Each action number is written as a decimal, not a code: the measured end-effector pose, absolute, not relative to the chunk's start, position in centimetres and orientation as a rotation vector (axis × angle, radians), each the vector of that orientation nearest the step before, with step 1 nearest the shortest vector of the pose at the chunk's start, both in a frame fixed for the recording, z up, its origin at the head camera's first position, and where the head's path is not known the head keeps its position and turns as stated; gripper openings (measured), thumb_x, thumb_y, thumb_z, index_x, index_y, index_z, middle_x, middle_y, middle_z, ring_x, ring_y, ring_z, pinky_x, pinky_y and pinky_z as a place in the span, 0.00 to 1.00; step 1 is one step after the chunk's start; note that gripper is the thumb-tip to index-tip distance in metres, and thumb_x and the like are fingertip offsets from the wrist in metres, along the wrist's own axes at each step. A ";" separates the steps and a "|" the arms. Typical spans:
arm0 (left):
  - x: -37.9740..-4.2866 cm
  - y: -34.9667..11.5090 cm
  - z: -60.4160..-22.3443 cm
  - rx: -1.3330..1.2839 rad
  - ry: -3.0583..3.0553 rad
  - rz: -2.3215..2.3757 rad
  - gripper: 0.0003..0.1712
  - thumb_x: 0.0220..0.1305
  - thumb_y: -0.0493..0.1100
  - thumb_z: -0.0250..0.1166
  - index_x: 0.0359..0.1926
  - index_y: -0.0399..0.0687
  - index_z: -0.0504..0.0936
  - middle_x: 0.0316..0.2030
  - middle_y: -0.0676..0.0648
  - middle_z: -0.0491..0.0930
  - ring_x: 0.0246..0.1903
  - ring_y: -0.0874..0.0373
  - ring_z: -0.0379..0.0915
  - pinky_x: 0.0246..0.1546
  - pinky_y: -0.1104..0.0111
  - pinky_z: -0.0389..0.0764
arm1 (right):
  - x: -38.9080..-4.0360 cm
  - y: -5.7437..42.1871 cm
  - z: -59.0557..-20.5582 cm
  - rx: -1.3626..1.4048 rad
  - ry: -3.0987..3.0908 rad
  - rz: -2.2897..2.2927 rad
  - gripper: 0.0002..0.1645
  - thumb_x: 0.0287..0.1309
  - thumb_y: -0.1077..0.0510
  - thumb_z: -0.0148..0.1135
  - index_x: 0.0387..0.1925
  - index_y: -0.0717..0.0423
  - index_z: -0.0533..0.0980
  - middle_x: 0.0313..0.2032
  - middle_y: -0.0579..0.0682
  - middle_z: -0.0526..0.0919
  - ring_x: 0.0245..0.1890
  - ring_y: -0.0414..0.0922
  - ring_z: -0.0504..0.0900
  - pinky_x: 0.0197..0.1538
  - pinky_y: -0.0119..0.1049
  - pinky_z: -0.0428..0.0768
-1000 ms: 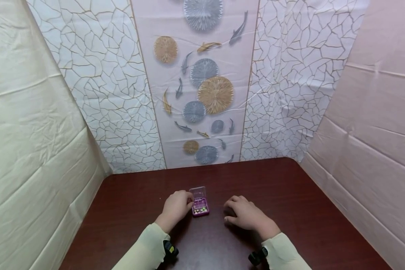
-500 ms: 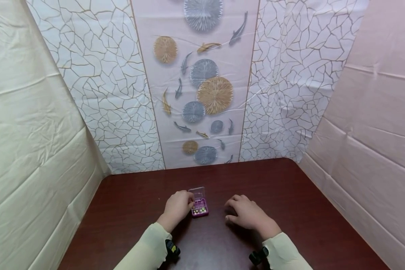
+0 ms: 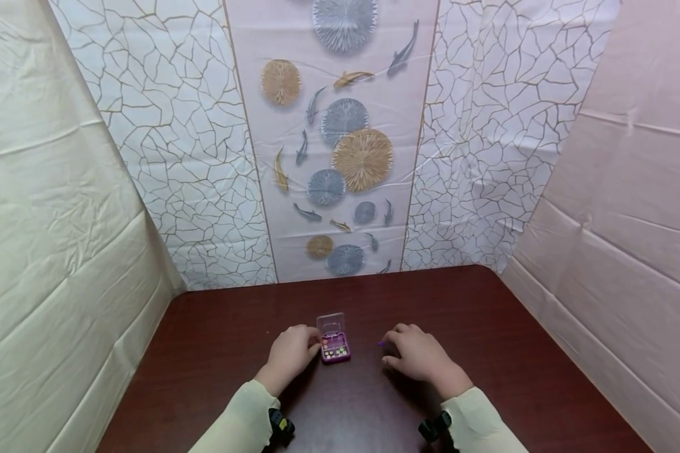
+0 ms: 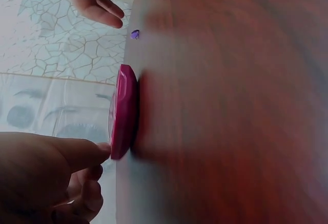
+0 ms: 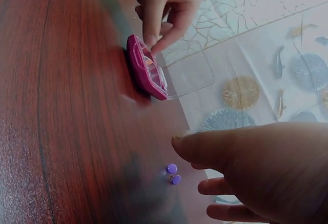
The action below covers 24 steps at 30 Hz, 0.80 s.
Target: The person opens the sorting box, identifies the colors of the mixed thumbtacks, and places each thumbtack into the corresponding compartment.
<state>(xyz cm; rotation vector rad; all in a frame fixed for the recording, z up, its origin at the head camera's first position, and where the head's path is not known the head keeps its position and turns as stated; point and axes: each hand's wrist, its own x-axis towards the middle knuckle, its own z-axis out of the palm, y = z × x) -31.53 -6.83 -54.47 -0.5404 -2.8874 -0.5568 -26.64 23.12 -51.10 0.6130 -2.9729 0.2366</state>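
A small magenta compartment case [image 3: 335, 348] stands on the table with its clear hinged lid [image 3: 331, 323] raised. Several round green-and-white pieces lie in its near compartments, and orange ones show at its left side. My left hand [image 3: 291, 352] is at the case's left edge; its thumb and a fingertip meet at the rim in the right wrist view. In the left wrist view the thumb touches the case's [image 4: 124, 112] end. My right hand [image 3: 422, 355] hovers to the right, fingers loosely bent. Beside it lie two small purple round-headed pins [image 5: 172, 168], apart from the thumb.
The dark red-brown table [image 3: 351, 412] fills the area around both hands. Patterned cloth [image 3: 340, 220] hangs behind it, with pale cloth walls on the left and right. A tiny pale speck [image 3: 268, 332] lies on the tabletop left of the case.
My left hand has drawn back a little to the left from over the case, uncovering orange pieces inside. The right hand has shifted slightly right, and a purple pin now shows beside its fingers.
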 end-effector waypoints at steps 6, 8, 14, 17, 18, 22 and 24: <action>-30.0 -9.2 -54.7 -0.507 -2.884 -0.558 0.06 0.58 0.49 0.71 0.37 0.60 0.88 0.33 0.55 0.85 0.27 0.63 0.73 0.28 0.61 0.80 | -27.0 22.9 -50.8 0.564 -2.882 0.207 0.12 0.55 0.46 0.69 0.39 0.44 0.83 0.35 0.42 0.80 0.34 0.43 0.76 0.35 0.45 0.81; -29.5 -10.0 -54.7 -0.499 -2.884 -0.545 0.06 0.58 0.49 0.71 0.38 0.60 0.87 0.33 0.56 0.85 0.27 0.63 0.73 0.29 0.61 0.80 | -27.2 22.8 -50.8 0.554 -2.870 0.202 0.09 0.54 0.47 0.70 0.37 0.44 0.83 0.33 0.41 0.80 0.33 0.42 0.77 0.35 0.44 0.82; -28.1 -11.7 -54.4 -0.456 -2.918 -0.529 0.08 0.57 0.50 0.71 0.39 0.59 0.87 0.29 0.57 0.82 0.25 0.65 0.72 0.26 0.62 0.78 | -28.0 23.0 -51.3 0.541 -2.849 0.184 0.04 0.53 0.52 0.70 0.32 0.42 0.83 0.30 0.40 0.83 0.30 0.41 0.79 0.31 0.45 0.82; -27.8 -12.2 -54.2 -0.428 -2.932 -0.547 0.08 0.57 0.51 0.71 0.39 0.59 0.87 0.28 0.58 0.82 0.23 0.65 0.71 0.24 0.63 0.78 | -28.5 23.2 -51.7 0.518 -2.857 0.150 0.03 0.53 0.53 0.70 0.30 0.40 0.83 0.29 0.39 0.83 0.29 0.40 0.79 0.29 0.45 0.82; -27.7 -12.4 -54.2 -0.421 -2.933 -0.557 0.08 0.57 0.51 0.71 0.39 0.59 0.87 0.27 0.58 0.82 0.23 0.66 0.71 0.23 0.63 0.77 | -28.7 23.3 -51.9 0.511 -2.864 0.136 0.03 0.53 0.53 0.70 0.30 0.40 0.82 0.29 0.39 0.83 0.28 0.40 0.79 0.29 0.45 0.82; -27.5 -12.8 -54.1 -0.394 -2.935 -0.569 0.08 0.57 0.51 0.71 0.38 0.59 0.87 0.25 0.59 0.80 0.21 0.67 0.70 0.22 0.64 0.76 | -29.4 23.1 -52.4 0.509 -2.891 0.137 0.04 0.53 0.53 0.71 0.29 0.40 0.81 0.29 0.40 0.83 0.29 0.41 0.79 0.29 0.47 0.82; -27.4 -12.9 -54.2 -0.383 -2.931 -0.573 0.08 0.57 0.52 0.71 0.38 0.59 0.86 0.24 0.59 0.80 0.21 0.67 0.69 0.21 0.64 0.76 | -29.7 22.9 -52.6 0.517 -2.900 0.143 0.04 0.53 0.52 0.71 0.30 0.41 0.81 0.29 0.41 0.83 0.29 0.42 0.79 0.29 0.47 0.82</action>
